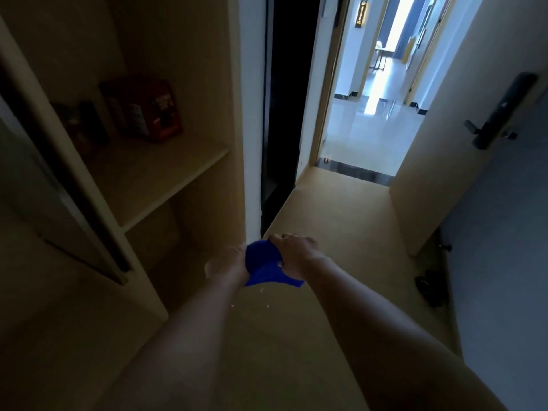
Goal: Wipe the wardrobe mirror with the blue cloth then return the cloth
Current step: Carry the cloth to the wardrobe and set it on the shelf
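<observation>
Two bare hands meet over the floor with the blue cloth point(264, 266) bunched between them. The right hand point(293, 256) comes from the right with its fingers curled over the cloth's upper edge, pinching it. The left hand point(229, 261) presses against the cloth's left side; its fingers are blurred and mostly hidden behind the fabric, so how far they close cannot be told. The cloth is crumpled into a rounded lump at the top and spreads to a wider, flatter hem below, whose long edge runs roughly left to right and ends in a corner hanging under the right wrist. It is held in the air just in front of the white front edge of the wardrobe side panel point(250, 143). To the left the wardrobe stands open, with a pale shelf point(154, 179) carrying a red box point(157, 109) and darker items beside it; a dark-edged sliding door point(59, 185) slants across the far left. Ahead, tan floor point(332, 232) runs to a lit doorway point(370, 114), and an open door with a dark handle point(501, 114) stands on the right.
</observation>
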`<move>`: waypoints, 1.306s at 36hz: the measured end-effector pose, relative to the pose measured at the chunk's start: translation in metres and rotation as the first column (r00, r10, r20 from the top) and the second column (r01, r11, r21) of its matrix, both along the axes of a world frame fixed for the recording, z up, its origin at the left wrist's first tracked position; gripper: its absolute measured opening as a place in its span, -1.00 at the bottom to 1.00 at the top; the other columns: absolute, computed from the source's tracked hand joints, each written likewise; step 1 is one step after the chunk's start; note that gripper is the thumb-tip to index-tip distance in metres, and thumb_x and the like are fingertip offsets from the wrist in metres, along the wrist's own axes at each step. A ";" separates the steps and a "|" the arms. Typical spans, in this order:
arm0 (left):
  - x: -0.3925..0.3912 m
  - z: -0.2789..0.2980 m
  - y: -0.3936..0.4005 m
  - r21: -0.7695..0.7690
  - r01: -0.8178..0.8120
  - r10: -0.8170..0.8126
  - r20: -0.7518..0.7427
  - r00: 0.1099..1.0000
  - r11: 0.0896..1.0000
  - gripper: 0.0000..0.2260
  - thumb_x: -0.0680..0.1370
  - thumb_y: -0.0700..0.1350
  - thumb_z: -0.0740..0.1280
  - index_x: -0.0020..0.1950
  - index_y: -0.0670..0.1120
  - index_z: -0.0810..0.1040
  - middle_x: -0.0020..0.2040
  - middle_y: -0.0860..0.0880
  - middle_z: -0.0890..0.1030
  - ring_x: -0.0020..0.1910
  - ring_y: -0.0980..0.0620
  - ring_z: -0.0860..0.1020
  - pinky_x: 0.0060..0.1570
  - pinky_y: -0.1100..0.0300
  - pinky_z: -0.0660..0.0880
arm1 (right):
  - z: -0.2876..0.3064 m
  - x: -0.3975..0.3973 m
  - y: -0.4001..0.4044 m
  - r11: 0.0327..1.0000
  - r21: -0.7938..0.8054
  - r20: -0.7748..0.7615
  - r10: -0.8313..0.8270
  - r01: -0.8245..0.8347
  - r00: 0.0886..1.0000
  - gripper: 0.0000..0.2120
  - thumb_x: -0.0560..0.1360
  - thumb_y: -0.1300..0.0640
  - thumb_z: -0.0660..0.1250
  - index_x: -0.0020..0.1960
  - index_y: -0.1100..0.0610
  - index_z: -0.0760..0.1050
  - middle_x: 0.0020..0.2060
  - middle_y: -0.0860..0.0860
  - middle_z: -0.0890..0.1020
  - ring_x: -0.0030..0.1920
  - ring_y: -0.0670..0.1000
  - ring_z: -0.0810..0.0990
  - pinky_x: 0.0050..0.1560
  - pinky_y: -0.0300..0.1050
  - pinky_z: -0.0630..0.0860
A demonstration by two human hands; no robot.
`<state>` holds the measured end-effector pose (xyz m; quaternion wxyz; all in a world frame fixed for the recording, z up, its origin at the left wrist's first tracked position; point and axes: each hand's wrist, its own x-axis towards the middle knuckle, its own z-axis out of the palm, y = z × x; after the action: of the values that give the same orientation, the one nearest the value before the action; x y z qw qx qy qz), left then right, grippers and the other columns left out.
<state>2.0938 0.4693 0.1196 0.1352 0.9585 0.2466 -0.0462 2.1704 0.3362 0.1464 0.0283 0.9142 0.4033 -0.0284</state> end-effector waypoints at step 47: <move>0.161 0.010 0.299 0.065 -0.755 0.758 -0.069 0.649 0.652 -0.42 0.62 -0.04 0.15 0.55 0.01 -0.09 0.53 -0.09 0.05 0.45 -0.11 0.19 0.28 0.02 0.36 | 0.020 0.222 0.402 0.783 -0.138 -0.089 0.600 -0.607 0.795 -0.51 0.59 0.11 0.21 0.48 0.08 0.17 0.48 0.12 0.09 0.43 0.17 0.16 0.23 0.03 0.41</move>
<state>2.2551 0.7684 0.1297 0.1164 0.7673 0.6301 -0.0251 2.3920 0.7382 0.1664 0.1006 0.7313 0.6712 -0.0685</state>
